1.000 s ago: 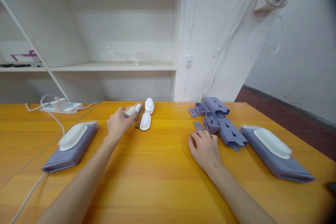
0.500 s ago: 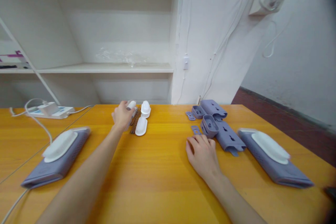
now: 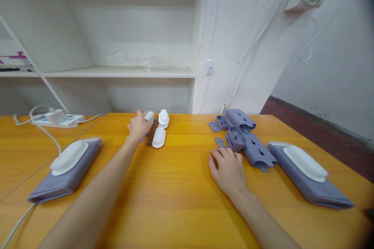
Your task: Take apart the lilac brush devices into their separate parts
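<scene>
My left hand [image 3: 140, 126] reaches to the table's back edge, fingers closed round a white rounded piece [image 3: 149, 116] that it partly covers. Right beside it lie brown bristly strips [image 3: 152, 135], then a ribbed white oval piece [image 3: 164, 118] and a flatter white oval piece [image 3: 159, 137]. Resting on the table at the right, my right hand [image 3: 228, 170] has loosely bent fingers, the thumb apart, and nothing visible in it. Just beyond its fingertips are a slotted grey-purple plate [image 3: 220, 142] and a grey-purple cup [image 3: 235, 138].
Grey-purple holders [image 3: 258, 151] lie behind my right hand, with a second slotted plate [image 3: 214, 126] nearby. Grey-purple cases with white tops lie at the far left [image 3: 67, 175] and far right [image 3: 311, 177]. A corded power strip [image 3: 70, 121] sits back left, below white shelves [image 3: 122, 73].
The view has shifted slightly. My left hand has edged a little to the right, still on the white rounded piece. My right hand stays in about the same place.
</scene>
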